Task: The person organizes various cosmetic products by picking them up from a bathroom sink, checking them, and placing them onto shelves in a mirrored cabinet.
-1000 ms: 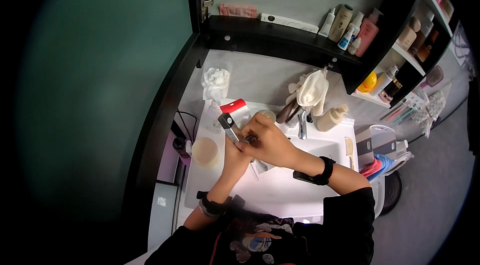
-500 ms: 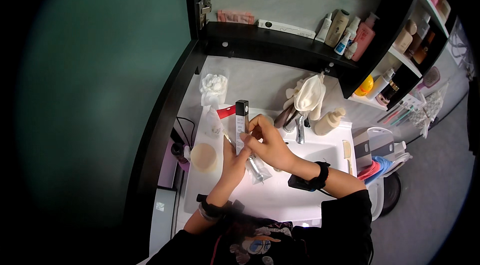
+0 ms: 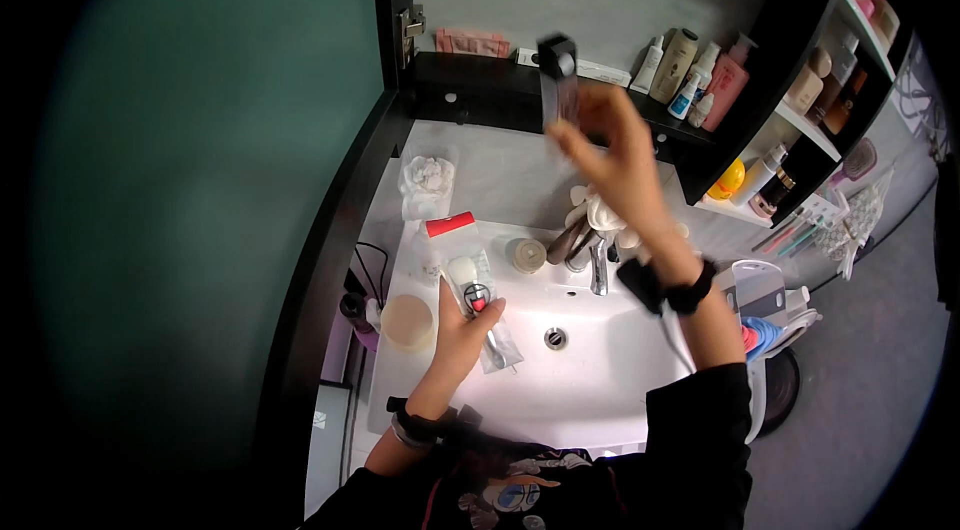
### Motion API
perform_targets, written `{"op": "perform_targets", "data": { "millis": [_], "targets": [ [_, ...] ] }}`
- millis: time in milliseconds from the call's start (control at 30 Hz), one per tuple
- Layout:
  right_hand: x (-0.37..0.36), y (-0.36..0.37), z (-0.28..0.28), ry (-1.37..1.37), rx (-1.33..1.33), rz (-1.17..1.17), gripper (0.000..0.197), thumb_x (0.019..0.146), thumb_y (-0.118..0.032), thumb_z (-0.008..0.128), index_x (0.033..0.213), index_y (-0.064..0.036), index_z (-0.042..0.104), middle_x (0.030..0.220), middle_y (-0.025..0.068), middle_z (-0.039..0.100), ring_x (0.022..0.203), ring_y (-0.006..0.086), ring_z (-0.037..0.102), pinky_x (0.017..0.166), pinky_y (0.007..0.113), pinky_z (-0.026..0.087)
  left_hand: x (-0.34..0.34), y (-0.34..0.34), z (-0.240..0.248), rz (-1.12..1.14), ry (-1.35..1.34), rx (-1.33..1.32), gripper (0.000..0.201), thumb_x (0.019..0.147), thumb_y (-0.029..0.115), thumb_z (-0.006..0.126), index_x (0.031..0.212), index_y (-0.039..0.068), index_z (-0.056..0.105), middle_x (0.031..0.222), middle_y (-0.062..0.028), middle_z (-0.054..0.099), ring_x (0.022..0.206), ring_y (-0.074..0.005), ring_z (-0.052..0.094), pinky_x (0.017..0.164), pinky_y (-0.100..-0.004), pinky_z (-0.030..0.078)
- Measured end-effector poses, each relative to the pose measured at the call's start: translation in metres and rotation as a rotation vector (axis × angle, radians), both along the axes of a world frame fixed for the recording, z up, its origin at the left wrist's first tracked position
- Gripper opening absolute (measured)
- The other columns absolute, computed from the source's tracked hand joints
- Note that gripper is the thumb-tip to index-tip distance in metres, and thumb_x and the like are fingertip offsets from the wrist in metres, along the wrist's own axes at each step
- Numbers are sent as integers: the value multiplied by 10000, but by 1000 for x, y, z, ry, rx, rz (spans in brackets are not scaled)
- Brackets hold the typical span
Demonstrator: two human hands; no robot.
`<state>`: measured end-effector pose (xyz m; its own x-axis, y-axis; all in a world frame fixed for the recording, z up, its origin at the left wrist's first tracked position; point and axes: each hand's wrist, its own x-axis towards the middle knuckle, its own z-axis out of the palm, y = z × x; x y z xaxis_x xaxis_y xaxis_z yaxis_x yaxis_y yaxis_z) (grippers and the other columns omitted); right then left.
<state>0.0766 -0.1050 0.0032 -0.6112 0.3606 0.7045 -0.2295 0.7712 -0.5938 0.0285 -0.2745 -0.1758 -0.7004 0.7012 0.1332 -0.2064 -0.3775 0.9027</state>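
My right hand [image 3: 622, 155] is raised in front of the open cabinet's lower shelf. Its fingers close on a slim upright cosmetic box [image 3: 558, 80] with a dark top, somewhat smeared by motion. Lower down, over the left part of the sink, my left hand [image 3: 460, 340] grips a clear plastic pouch [image 3: 499, 348] between thumb and fingers. Inside or against the pouch show a white rounded piece, a small red spot and a slender silvery item; their kinds I cannot make out. Just beyond that hand, a red-topped item [image 3: 450, 224] lies on the counter.
The white sink [image 3: 600, 380] has a chrome faucet [image 3: 599, 270] at its back, beside a small round jar [image 3: 528, 255]. A beige round container [image 3: 407, 322] stands left. On the black shelf [image 3: 470, 75] are a long white box [image 3: 600, 70] and several bottles [image 3: 675, 60]. A cabinet door [image 3: 220, 180] fills the left.
My right hand has lifted the slim box up and away from my left hand, toward the shelf. My left hand stays low with the pouch, and the sink drain and small jar now show.
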Motion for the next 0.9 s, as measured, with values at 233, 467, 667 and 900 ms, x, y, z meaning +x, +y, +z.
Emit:
{"op": "perform_targets", "data": {
  "millis": [233, 467, 667, 900],
  "targets": [
    [-31, 105, 42, -368, 567, -182, 218, 721, -149, 663, 930, -111, 616, 818, 96, 564, 772, 277, 571, 713, 366, 450, -9, 2, -2, -2, 26, -43, 574, 744, -43, 596, 1236, 22, 307, 1000, -43, 450, 844, -106, 467, 727, -240, 429],
    [-46, 139, 10, -332, 685, -304, 176, 722, -126, 638, 895, -94, 623, 850, 105, 571, 819, 300, 553, 770, 379, 443, -17, -5, -3, 61, 6, -17, 538, 742, -49, 598, 1204, 25, 333, 972, -41, 450, 831, -108, 470, 720, -245, 430],
    [-45, 133, 15, -344, 617, -291, 138, 726, -121, 635, 860, -91, 624, 842, 98, 571, 851, 294, 542, 759, 394, 437, -18, -4, -5, 74, -8, -10, 528, 742, -55, 597, 1196, 24, 339, 950, -34, 451, 822, -103, 466, 722, -247, 429],
    [-55, 143, 26, -245, 802, -483, 93, 773, -150, 595, 834, -90, 629, 836, 68, 570, 856, 271, 538, 739, 378, 421, -18, -4, -5, 68, -19, -18, 526, 734, -53, 601, 1187, 18, 345, 946, -40, 452, 806, -105, 470, 713, -244, 427]
  ]
}}
